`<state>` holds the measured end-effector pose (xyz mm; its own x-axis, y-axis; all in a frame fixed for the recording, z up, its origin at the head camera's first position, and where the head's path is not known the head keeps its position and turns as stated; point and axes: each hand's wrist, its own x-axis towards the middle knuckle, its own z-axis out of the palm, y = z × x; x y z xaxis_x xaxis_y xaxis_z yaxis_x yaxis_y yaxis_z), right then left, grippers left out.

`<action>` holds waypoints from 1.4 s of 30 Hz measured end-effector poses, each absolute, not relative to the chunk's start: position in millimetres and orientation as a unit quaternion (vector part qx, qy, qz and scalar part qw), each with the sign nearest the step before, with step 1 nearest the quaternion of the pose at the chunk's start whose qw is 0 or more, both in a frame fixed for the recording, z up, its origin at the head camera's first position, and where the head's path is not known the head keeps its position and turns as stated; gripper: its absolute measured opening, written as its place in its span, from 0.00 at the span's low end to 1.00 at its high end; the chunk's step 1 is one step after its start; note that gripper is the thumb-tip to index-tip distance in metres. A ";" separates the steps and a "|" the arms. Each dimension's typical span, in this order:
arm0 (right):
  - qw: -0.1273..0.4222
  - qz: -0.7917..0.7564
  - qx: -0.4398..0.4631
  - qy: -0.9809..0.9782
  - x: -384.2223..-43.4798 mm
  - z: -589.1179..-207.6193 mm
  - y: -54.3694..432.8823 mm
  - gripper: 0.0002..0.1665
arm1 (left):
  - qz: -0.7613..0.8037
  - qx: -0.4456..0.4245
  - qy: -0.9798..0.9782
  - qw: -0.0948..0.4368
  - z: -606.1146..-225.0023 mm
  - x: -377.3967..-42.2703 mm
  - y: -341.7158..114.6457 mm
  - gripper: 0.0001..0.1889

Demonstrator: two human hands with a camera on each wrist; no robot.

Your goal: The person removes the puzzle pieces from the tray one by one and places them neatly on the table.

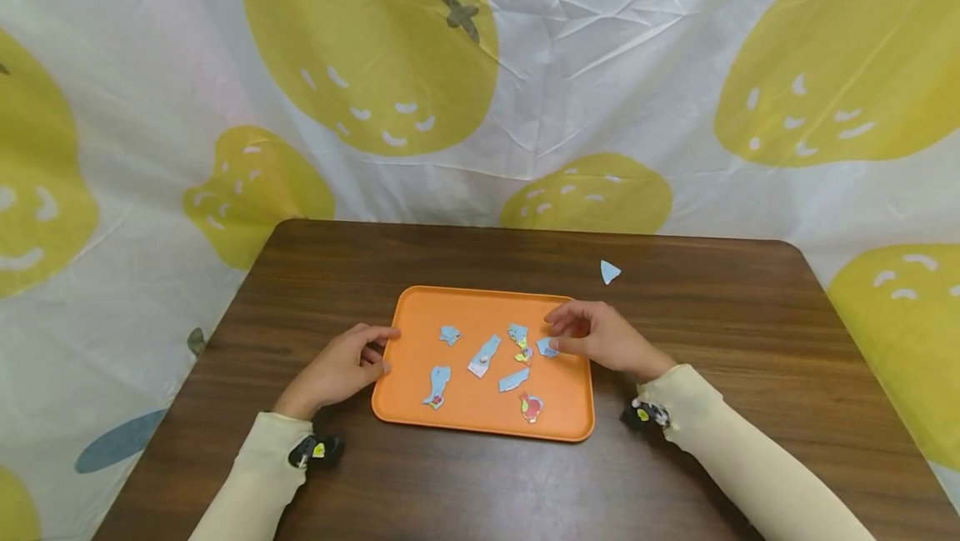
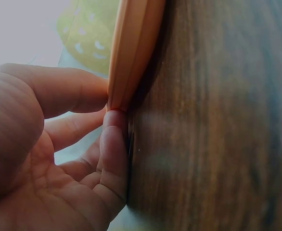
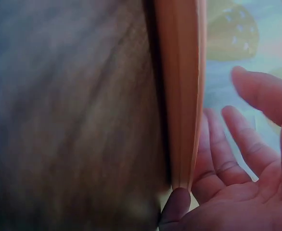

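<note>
An orange tray (image 1: pixel 465 408) lies on the brown wooden table, with several irregular light-blue scraps (image 1: pixel 484 355) on it, some printed in red, yellow and pink. At its left edge, my left hand (image 1: pixel 341 366) holds the rim, thumb and fingertips touching it in the left wrist view. My right hand (image 1: pixel 600 337) reaches over the right edge with its fingers loosely bent, the thumb beside a small blue scrap (image 1: pixel 545 348). In the right wrist view, the little finger (image 3: pixel 175 207) is right at the tray wall (image 3: pixel 179 96), while thumb and index finger are spread apart.
One pale blue triangular scrap (image 1: pixel 610 272) lies on the table (image 1: pixel 712 299) beyond the tray's back right corner. A white curtain (image 1: pixel 547 107) with yellow fruit prints hangs behind the table and along both sides.
</note>
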<state>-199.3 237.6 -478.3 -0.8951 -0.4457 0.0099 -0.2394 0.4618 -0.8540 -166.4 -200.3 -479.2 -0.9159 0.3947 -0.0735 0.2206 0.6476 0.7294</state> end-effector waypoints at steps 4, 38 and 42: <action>0.105 -0.441 -0.224 0.863 -197.8 -478.8 235.1 0.20 | 0.389 0.172 0.897 0.116 -479.5 -166.2 -200.0 0.25; 0.095 -0.394 -0.287 0.868 -199.0 -474.0 235.3 0.10 | 0.393 0.157 0.898 0.123 -482.9 -166.1 -197.7 0.25; 0.089 -0.416 -0.250 0.870 -199.8 -469.3 235.6 0.13 | 0.390 0.156 0.899 0.122 -482.7 -166.8 -198.6 0.26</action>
<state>-199.8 235.6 -469.3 -0.8594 -0.5086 0.0524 -0.3599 0.5290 -0.7685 -166.8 -198.6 -482.7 -0.9217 0.3754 -0.0979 0.1852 0.6475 0.7392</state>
